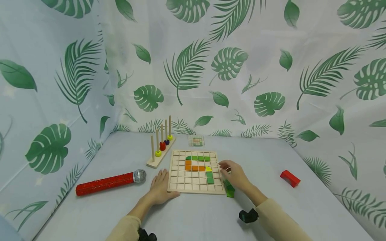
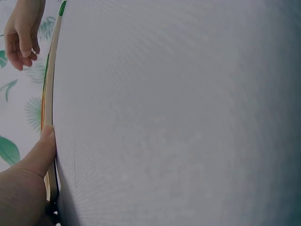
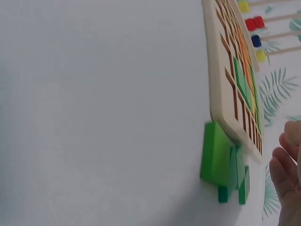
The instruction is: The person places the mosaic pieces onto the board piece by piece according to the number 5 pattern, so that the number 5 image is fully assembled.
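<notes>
My left hand (image 1: 159,188) lies at the near left corner of a wooden grid board (image 1: 178,183). Its fingers are extended along the left side, and the thumb touches the front edge. On the board sit several green tiles (image 1: 200,158), several orange tiles (image 1: 195,168) and a yellow tile (image 1: 208,168). My right hand (image 1: 236,175) hovers by the board's right edge with fingers loosely bent; nothing shows between them. Below it, loose green blocks (image 3: 215,155) are bunched against the board's near right corner.
Behind the board lies a small pattern card (image 1: 196,141). A wooden peg stand (image 1: 155,163) with coloured beads is at the back left. The red microphone (image 1: 105,184) lies left of my left hand, and a red block (image 1: 290,178) lies far right. Leaf-print cloth walls surround the table.
</notes>
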